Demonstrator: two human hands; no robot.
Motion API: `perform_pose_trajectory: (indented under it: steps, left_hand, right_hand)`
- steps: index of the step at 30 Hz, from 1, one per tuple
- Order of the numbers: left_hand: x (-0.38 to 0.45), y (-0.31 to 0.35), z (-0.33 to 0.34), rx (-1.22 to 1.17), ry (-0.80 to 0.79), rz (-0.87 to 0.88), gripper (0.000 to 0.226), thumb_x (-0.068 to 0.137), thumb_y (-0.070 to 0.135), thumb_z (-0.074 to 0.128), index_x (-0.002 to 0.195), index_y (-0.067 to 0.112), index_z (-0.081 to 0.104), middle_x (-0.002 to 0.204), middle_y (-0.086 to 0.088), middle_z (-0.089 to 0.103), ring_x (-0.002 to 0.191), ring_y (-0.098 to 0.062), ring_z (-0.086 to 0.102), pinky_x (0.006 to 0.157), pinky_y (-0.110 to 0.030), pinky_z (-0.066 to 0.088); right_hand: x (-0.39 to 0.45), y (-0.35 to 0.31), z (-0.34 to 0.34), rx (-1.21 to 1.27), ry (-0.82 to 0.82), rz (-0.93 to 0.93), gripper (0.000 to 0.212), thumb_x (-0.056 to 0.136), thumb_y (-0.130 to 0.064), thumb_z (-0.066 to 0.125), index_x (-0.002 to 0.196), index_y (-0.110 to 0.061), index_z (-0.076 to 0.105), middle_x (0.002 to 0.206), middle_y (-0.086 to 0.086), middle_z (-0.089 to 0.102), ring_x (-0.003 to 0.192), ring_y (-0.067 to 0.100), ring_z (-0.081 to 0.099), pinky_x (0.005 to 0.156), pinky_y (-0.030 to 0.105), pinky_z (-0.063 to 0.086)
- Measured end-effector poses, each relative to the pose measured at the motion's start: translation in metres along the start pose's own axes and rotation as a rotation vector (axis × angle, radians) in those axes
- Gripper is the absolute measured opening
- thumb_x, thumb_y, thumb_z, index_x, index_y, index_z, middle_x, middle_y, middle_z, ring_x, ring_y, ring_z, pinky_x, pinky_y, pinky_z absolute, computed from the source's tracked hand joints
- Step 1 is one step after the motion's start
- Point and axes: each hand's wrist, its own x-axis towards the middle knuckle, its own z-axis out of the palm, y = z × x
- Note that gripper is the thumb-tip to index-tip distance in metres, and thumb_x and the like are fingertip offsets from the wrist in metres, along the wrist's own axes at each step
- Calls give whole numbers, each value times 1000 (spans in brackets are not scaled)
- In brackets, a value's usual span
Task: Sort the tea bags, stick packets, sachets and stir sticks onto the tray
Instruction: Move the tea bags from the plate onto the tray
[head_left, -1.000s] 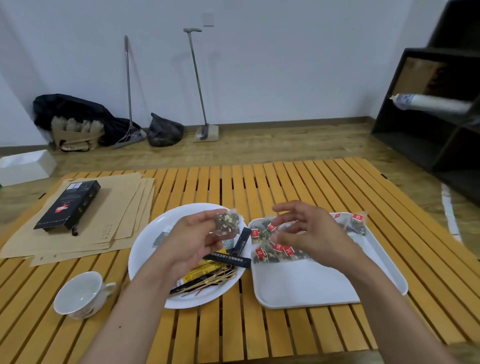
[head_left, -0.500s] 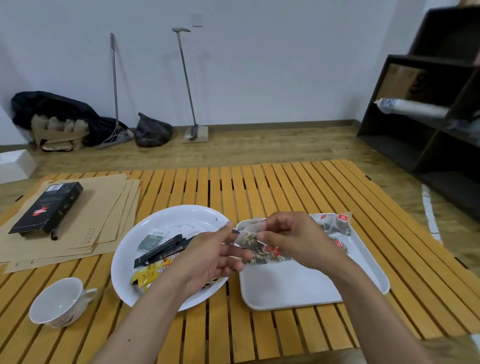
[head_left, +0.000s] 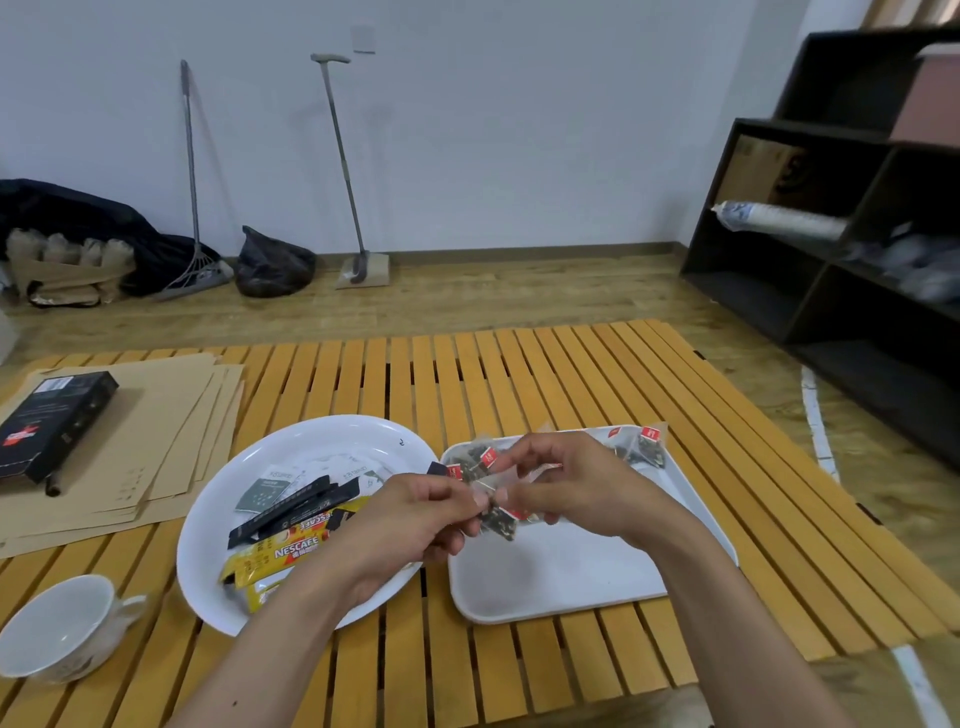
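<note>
Slatted wooden table fills the lower view; its near edge and left corner are cut off by the frame.

White tray at about 3 o'clock from the round white plate, the two nearly touching. Near half of the tray is bare. Its far half is partly hidden behind both hands.

Plate holds black stick packets, yellow stick packets and a pale sachet. The plate's 4 o'clock portion is covered by the left wrist, so what lies there cannot be made out. Stir sticks not visible.

Left hand and right hand meet over the tray's 9 o'clock edge. Both pinch one clear tea bag between thumb and fingertips; it hangs just below the meeting fingertips, dark leaves showing, above the tray surface. Whether a second bag is caught in the same pinch cannot be told, as the wrappers blur together.

More tea bags with red tags: a cluster at the tray's 10 o'clock corner, half hidden by the fingers, and a pair at the 1 o'clock corner, clear of the hands.

White cup at 8 o'clock from the plate, partly cut off at the left.
</note>
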Motion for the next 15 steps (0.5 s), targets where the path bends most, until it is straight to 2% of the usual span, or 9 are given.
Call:
perform_pose_trajectory:
  steps: [2,4,7,10,12,15]
  left_hand:
    - [0,0,3,-19,-22,0,20,93,29,71,105,15,79,80,-1,70,63,-10,56,65,-26,45]
    - [1,1,6,-54,-1,3,21,93,27,72,112,19,76,84,-3,73,65,-11,58,64,-26,46]
    - [4,-1,6,14,84,34,19,93,23,71,112,22,73,87,-5,78,64,-10,61,62,-26,48]
    - [7,-8,4,165,152,77,13,92,22,72,105,24,74,85,-3,79,60,-8,64,61,-24,50]
    - [10,-13,4,283,186,118,10,91,24,74,101,25,74,82,-2,78,58,-9,66,69,-28,55]
    - [12,-18,5,410,200,165,8,90,27,75,97,30,73,80,1,77,60,-11,70,76,-35,58]
  right_hand:
    - [-1,2,-5,-52,-23,27,10,86,-14,78,95,-11,74,87,8,75,70,11,65,62,25,52]
    - [-5,8,-21,-77,35,89,6,87,-12,77,91,-10,74,78,6,76,66,10,66,62,25,53]
    - [-16,24,-60,-106,339,220,5,86,-14,79,86,-12,74,76,5,77,68,14,70,60,28,53]
    - [-31,48,-97,-68,673,340,6,87,-14,76,85,-9,73,79,9,77,74,19,74,66,37,58]
    - [-37,67,-112,-121,801,433,6,86,-16,75,83,-12,72,77,8,76,77,23,74,73,44,60]
    - [-33,84,-115,-228,893,564,4,83,-20,73,80,-20,71,72,5,74,74,26,71,72,46,62]
